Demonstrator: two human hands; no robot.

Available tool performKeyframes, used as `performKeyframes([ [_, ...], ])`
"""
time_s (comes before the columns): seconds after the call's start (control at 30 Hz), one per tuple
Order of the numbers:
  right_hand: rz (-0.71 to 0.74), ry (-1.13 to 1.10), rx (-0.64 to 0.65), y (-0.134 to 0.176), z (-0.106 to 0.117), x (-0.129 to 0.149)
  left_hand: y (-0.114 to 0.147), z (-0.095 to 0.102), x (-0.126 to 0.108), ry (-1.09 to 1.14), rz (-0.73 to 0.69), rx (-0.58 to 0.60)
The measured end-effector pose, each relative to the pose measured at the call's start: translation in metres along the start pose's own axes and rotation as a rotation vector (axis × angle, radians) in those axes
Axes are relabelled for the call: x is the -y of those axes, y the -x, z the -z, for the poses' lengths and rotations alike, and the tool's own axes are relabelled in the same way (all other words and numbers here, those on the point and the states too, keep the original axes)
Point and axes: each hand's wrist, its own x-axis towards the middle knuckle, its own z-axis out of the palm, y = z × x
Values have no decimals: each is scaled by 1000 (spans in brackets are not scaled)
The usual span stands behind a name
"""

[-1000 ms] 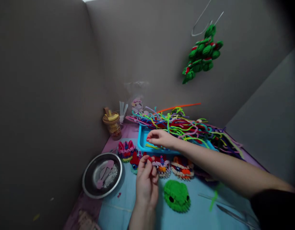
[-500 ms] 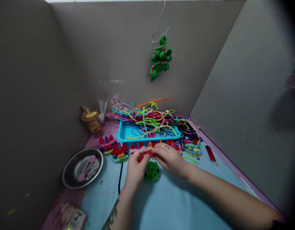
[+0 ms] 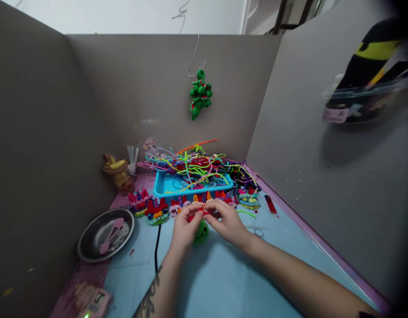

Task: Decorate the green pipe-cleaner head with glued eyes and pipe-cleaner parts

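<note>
Right, from my end the table [image 3: 217, 278] shows blue across most of its surface, with a purple border, and grey walls [image 3: 150, 84] stand around it. I take the blue tray [image 3: 158, 183] as my landmark: fuzzy stems [image 3: 187, 165] in many colours pile over its far side and spill past its right end. Above the tray, a green ornament with red bits [image 3: 201, 95] hangs on the wall behind. To the tray's left stands a brown cup [image 3: 119, 179] with a yellow top; nearer me on that side sits a metal bowl [image 3: 93, 236] holding a pink spoon [image 3: 112, 232] and small pale beads. A row of colourful fuzzy figures [image 3: 157, 214] lines the tray's near side.

The red piece [image 3: 205, 212] is small and bright, up between my fingertips on the near side of the tray; fingers cover much of it, so I can't make out its shape. A green fuzzy piece [image 3: 201, 234] shows partly just below.

My left hand [image 3: 184, 227] and right hand [image 3: 228, 223] come together, thumbs and fingers pinching the red piece from either side, knuckles up, forearms slanting inward.
</note>
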Motion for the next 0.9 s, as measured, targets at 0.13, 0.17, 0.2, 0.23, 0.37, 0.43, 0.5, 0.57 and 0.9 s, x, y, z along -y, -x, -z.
performKeyframes([
  [0.13, -117, -87, 41, -24, -11, -10, -9, 9, -1, 217, 30, -38],
  [0.17, -149, -113, 48, -35, -17, -14, -12, 13, -2, 299, 30, -74],
  [0.2, -179, -137, 61, -49, -24, -18, -16, 18, -4, 382, 31, -113],
  [0.23, -207, -150, 61, -64, -31, -22, -19, 23, -6, 460, 34, -150],
  [0.37, -370, -255, 190, -124, -41, -41, -27, 39, -17, 662, 63, -257],
  [0.43, -417, -282, 210, -144, -26, -52, -27, 43, -21, 709, 84, -279],
  [0.5, -461, -187, 217, -154, -3, -67, -26, 43, -23, 740, 117, -291],
  [0.57, -482, 68, 373, -157, 17, -84, -26, 41, -24, 771, 168, -302],
  [0.9, -356, 713, 795, -206, -17, -121, -30, 41, -21, 871, 324, -347],
])
